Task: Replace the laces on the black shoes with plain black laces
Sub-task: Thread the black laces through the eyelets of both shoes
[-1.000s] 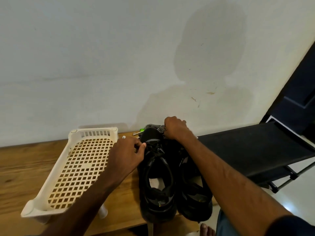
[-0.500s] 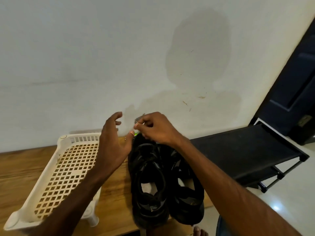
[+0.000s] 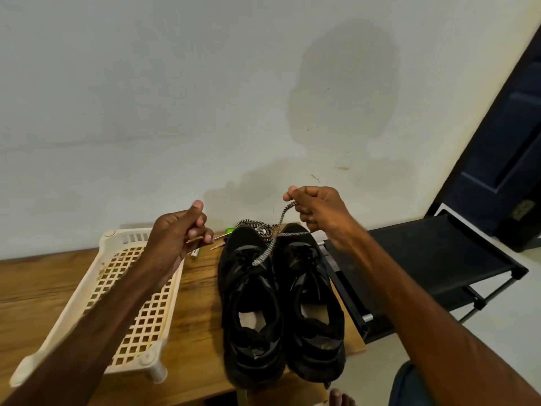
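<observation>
Hands held above a pair of black shoes (image 3: 257,288) on a wooden worktop (image 3: 44,282), one of them gripping a speckled lace.

Head view: the two shoes stand side by side at the worktop's right edge, toes toward the wall and heels at the near edge. The right hand (image 3: 319,209) is up over the toes, fingers clenched round a black-and-white speckled lace (image 3: 268,251). The lace runs down to the throat of the shoe nearer the basket, and more of it lies bunched across the toes. The left hand (image 3: 178,232) hovers over the far end of a cream lattice basket (image 3: 131,236) lying left of the shoes. Its fingers are curled in against the thumb, and I cannot tell whether they pinch anything. A small green object (image 3: 230,230) and a pale cylinder (image 3: 195,252) lie near the far edge. A black rack (image 3: 439,259) stands just beside the right edge.
</observation>
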`<action>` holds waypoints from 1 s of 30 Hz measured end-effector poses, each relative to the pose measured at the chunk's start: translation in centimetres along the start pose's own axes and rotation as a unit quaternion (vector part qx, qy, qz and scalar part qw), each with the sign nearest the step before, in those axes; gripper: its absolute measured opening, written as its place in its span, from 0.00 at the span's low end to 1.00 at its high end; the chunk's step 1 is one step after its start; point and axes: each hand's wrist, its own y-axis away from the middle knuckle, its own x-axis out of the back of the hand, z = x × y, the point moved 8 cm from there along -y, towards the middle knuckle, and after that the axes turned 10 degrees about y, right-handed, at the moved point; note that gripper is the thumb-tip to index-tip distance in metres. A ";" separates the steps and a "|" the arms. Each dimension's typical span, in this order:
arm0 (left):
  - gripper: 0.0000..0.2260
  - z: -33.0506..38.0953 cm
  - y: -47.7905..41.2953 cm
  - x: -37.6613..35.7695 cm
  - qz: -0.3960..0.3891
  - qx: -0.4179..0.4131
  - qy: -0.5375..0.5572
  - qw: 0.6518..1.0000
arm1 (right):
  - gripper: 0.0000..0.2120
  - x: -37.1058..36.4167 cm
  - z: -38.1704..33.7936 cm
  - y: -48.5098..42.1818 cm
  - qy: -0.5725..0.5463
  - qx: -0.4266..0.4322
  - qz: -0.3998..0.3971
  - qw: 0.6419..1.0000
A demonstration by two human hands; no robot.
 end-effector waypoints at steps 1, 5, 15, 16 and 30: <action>0.15 -0.1 0.1 -0.2 0.003 -0.015 -0.050 0.999 | 0.12 -0.6 0.1 0.2 0.025 0.003 -0.023 0.999; 0.19 -0.6 1.0 -3.5 -0.067 -0.056 -0.151 0.985 | 0.08 -4.5 -0.9 1.6 0.108 0.042 -0.135 0.984; 0.17 -2.5 2.0 -6.2 -0.166 0.051 -0.036 0.984 | 0.08 -6.3 -4.5 1.8 0.038 0.120 -0.134 0.983; 0.18 -2.4 2.0 -6.1 -0.165 0.073 0.015 0.983 | 0.07 -5.7 -4.5 1.4 0.047 0.121 -0.097 0.987; 0.21 -0.9 0.6 -4.4 -0.112 0.034 0.135 0.984 | 0.12 -12.9 -3.8 4.9 0.398 0.221 -0.222 0.862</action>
